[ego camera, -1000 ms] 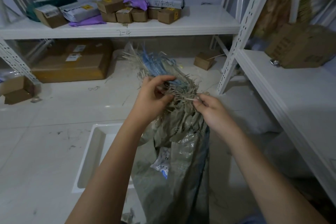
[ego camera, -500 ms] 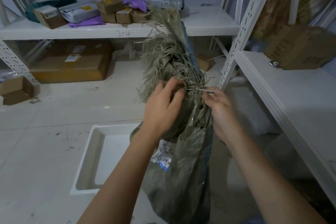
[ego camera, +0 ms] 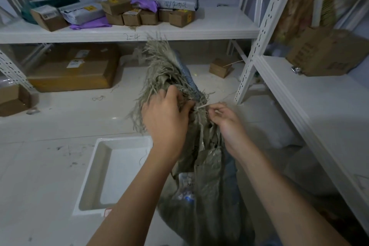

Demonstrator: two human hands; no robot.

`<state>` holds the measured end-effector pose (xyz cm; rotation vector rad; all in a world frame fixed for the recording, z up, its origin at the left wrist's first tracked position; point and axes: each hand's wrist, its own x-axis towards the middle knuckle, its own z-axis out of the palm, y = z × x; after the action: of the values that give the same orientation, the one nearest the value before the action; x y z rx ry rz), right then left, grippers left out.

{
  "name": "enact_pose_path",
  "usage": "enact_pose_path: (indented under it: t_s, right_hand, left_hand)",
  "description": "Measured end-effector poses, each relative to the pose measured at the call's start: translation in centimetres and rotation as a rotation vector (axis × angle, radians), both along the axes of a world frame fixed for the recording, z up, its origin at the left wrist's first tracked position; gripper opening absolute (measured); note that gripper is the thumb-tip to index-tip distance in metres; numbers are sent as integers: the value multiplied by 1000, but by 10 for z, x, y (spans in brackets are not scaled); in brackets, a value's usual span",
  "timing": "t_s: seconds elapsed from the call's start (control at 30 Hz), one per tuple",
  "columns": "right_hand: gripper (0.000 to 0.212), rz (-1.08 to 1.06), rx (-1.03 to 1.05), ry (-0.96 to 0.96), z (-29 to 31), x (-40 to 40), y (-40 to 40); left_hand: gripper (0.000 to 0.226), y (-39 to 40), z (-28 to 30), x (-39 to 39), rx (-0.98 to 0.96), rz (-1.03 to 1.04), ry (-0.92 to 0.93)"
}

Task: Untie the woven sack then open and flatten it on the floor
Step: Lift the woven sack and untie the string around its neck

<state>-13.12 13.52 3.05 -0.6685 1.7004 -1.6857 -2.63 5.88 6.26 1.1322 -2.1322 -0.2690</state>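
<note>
A grey-green woven sack [ego camera: 207, 189] stands upright in front of me, its frayed mouth [ego camera: 159, 60] bunched together and pointing up. A white label with blue print is stuck on its side. My left hand [ego camera: 163, 118] is closed around the gathered neck from the left. My right hand [ego camera: 223, 118] pinches a thin pale tie strand [ego camera: 201, 106] that sticks out of the neck on the right. The knot itself is hidden behind my left fingers.
A white shallow tray [ego camera: 103, 158] lies on the pale floor to the left of the sack. White metal shelving [ego camera: 257, 32] runs along the back and right, holding cardboard boxes [ego camera: 123, 14] and parcels. A large carton [ego camera: 75, 70] sits under the back shelf.
The frayed top, first tipped away from me, swung upright. My left hand shifted higher on the neck, and my right hand moved a little right with the strand.
</note>
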Motion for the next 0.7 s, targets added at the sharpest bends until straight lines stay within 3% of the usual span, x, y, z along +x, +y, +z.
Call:
enact_pose_path:
  t_s: [0.07,0.27,0.47,0.6,0.7]
  right_hand:
    - [31,5,11,32,0,0,0]
    - [28,-33,123,79,-7,3,-1]
    - [34,-113,1,-162,-1,-6,0]
    - [30,-74,-51,-206,2,-11,6]
    - [29,-57,-39,-210,3,-10,8]
  left_hand:
    - [26,3,-2,-1,-51,-23,34]
    - [18,7,-13,-3,161,-145,61]
    - [14,8,-8,-6,434,-467,234]
    - [12,8,-9,-4,462,-663,173]
    - [13,5,-9,-7,509,-660,163]
